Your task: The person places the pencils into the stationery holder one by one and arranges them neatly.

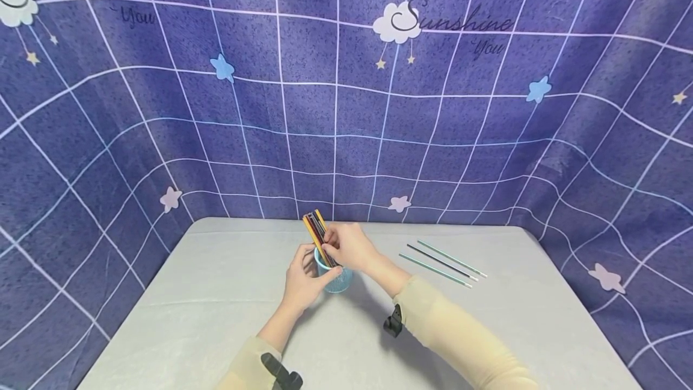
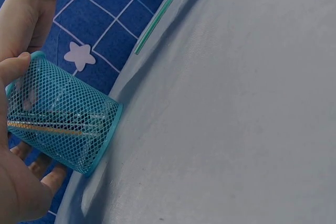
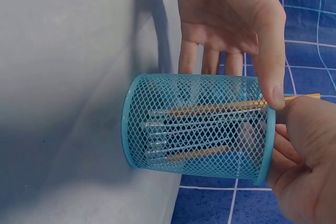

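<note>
Far left of the tabletop (image 1: 178, 324): bare grey-white cover, patterned curtain (image 1: 303, 119) behind.

Left hand (image 1: 304, 281): wrapped round the upper part of the blue mesh cup (image 1: 338, 282), thumb on the near side at the rim, fingers round the other side. Grip about as wide as the cup; reads as steadying.

Cup: upright on the tabletop, a little left of the middle, nearer the far edge than the near one. Pencil bundle (image 1: 314, 230) stands in it, yellow and dark shafts, tops leaning toward the far left corner. Lower ends show through the mesh; count not possible.

Right hand (image 1: 353, 250): at the cup's mouth, thumb and fingers closed narrowly on the bundle. How many pencils it holds, cannot tell.

Right of the cup, well apart: three loose pencils (image 1: 441, 262), two green, one dark, roughly side by side, slanting from the far edge toward the right edge.

Step in hand, as I judge it: moving pencils at the cup's mouth; whether in or out, one moment cannot settle. Next move likely calls for the left hand to keep the cup firm while the right guides the shafts along their lean, clear of the rim.
</note>
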Available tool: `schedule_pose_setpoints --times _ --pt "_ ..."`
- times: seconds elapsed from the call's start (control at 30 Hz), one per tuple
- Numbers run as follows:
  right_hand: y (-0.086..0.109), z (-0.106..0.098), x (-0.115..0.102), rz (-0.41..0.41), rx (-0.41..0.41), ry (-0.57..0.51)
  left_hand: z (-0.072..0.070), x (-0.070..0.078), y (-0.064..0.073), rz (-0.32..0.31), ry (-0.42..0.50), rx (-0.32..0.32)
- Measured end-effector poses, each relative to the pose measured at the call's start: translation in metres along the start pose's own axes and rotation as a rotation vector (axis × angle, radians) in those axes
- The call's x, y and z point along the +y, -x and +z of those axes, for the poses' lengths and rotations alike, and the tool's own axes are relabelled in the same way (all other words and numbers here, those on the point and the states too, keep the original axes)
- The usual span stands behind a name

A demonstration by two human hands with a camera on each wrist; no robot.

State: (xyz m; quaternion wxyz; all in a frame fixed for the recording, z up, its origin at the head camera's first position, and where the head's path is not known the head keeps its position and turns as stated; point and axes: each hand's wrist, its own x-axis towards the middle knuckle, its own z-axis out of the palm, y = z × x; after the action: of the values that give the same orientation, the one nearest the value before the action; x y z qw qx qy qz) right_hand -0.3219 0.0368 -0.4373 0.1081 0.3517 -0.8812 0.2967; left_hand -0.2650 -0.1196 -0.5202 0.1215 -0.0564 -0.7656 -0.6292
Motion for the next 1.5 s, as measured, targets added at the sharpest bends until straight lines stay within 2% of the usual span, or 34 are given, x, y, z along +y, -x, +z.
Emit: schedule_pose_setpoints --times 0.53,1.07,1.33,1.5 --pt "0.002 -0.002 0.005 0.006 0.011 -0.02 0.001 0.0 0.0 0.012 0.013 0.016" --pt "0.008 -0.06 0.019 -0.023 0.162 0.025 0.0 0.001 0.0 0.008 -0.006 0.034" --pt "0.02 -0.085 0.035 0.049 0.168 0.063 0.0 0.001 0.001 0.004 -0.001 0.034" --pt "0.034 -0.096 0.052 0.061 0.187 0.112 0.001 0.0 0.001 0.003 0.005 0.034"
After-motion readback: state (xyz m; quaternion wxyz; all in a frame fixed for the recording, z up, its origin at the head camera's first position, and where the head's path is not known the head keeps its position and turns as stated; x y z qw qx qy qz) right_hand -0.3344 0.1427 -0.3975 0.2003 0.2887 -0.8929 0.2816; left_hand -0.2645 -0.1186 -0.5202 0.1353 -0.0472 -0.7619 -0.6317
